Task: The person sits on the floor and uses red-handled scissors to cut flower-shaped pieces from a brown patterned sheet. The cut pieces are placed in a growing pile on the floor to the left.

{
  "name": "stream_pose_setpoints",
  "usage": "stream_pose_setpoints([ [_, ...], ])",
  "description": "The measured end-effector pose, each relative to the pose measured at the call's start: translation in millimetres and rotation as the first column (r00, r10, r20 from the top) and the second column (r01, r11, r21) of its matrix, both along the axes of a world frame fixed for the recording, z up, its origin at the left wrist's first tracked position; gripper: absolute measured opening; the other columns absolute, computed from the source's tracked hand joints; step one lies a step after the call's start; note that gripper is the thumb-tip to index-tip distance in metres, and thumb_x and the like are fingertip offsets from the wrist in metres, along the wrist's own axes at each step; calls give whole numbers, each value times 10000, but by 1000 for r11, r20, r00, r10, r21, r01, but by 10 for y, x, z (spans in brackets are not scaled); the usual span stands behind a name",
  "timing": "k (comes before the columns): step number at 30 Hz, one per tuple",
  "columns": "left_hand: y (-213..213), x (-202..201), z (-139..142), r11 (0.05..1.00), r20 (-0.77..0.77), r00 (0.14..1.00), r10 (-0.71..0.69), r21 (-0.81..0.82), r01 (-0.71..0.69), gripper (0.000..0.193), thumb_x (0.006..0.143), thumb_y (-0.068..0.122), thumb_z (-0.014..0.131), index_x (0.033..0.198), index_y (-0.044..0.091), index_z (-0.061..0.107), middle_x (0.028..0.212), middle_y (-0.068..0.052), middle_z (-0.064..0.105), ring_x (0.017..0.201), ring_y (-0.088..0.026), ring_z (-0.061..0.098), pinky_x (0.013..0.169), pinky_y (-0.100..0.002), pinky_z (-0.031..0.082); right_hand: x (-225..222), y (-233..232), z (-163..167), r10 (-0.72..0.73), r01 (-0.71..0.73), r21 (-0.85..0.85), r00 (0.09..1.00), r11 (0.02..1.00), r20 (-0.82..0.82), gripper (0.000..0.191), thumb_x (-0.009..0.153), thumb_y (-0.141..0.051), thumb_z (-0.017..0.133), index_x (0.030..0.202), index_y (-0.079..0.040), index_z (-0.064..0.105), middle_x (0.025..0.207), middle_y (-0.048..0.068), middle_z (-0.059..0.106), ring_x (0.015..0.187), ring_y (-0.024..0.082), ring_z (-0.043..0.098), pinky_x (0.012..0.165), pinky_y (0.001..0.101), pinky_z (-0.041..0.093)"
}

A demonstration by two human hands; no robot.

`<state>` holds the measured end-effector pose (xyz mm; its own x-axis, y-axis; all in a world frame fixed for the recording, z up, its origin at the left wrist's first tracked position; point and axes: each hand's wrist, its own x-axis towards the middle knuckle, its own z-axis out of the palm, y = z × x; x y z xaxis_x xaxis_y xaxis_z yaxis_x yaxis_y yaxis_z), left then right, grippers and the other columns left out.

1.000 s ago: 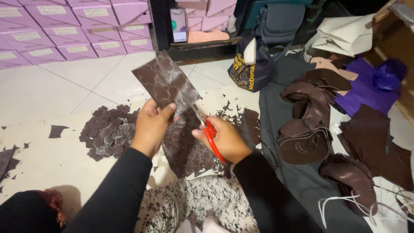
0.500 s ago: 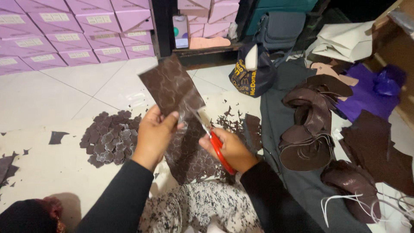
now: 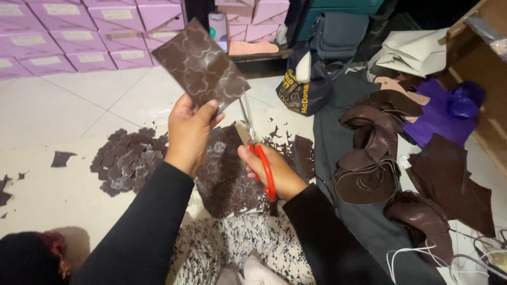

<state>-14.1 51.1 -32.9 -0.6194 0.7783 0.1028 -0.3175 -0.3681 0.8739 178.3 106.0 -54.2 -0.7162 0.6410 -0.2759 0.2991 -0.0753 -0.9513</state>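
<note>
Sheet (image 3: 200, 66) raised higher than before; left hand (image 3: 188, 132) pinches its lower edge, right hand (image 3: 272, 169) grips scissors (image 3: 259, 153) just below it.

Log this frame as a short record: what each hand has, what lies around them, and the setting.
left hand: holds up a brown patterned sheet by its lower edge
right hand: grips red-handled scissors, blades at the sheet's edge
beneath hands: larger brown sheet with cut-out holes
left of hands: pile of small cut brown pieces on pale floor covering
right of hands: stacked brown leather pieces
background: purple boxes
</note>
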Motion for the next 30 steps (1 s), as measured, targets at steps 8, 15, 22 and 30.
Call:
stream_pose_setpoints([
  [8, -107, 162, 209, 994, -139, 985, -99, -49, 93, 214, 964, 6, 629, 1175, 42, 625, 1067, 4, 683, 929, -65, 660, 805, -257, 620, 120, -65, 224, 103, -96, 93, 992, 991, -79, 434, 989, -490, 559, 1039, -62, 615, 845, -30, 538, 754, 63, 521, 678, 244, 501],
  [15, -156, 142, 298, 996, -189, 978, -84, -57, 74, 189, 948, -5, 642, 1134, 32, 647, 1002, -11, 683, 863, -65, 657, 749, -243, 605, 121, -33, 239, 122, -110, 156, 990, 982, -71, 495, 999, -522, 528, 1016, -38, 630, 765, -21, 530, 669, 75, 506, 611, 250, 465],
  [22, -199, 123, 319, 995, -220, 971, -91, -66, 78, 149, 945, -9, 650, 1093, 11, 642, 987, -12, 700, 842, -60, 662, 730, -239, 610, 111, -12, 225, 56, -56, 70, 998, 996, 7, 535, 977, -572, 513, 882, -54, 604, 707, -19, 536, 580, 74, 517, 537, 228, 462],
  [30, -220, 112, 351, 993, -207, 974, -90, -99, 71, 197, 946, -2, 643, 1141, 21, 660, 981, -11, 722, 830, -55, 674, 718, -227, 606, 92, -38, 242, 95, -94, 114, 995, 989, -1, 525, 985, -582, 517, 839, -80, 559, 699, -30, 518, 577, 59, 503, 525, 227, 458],
])
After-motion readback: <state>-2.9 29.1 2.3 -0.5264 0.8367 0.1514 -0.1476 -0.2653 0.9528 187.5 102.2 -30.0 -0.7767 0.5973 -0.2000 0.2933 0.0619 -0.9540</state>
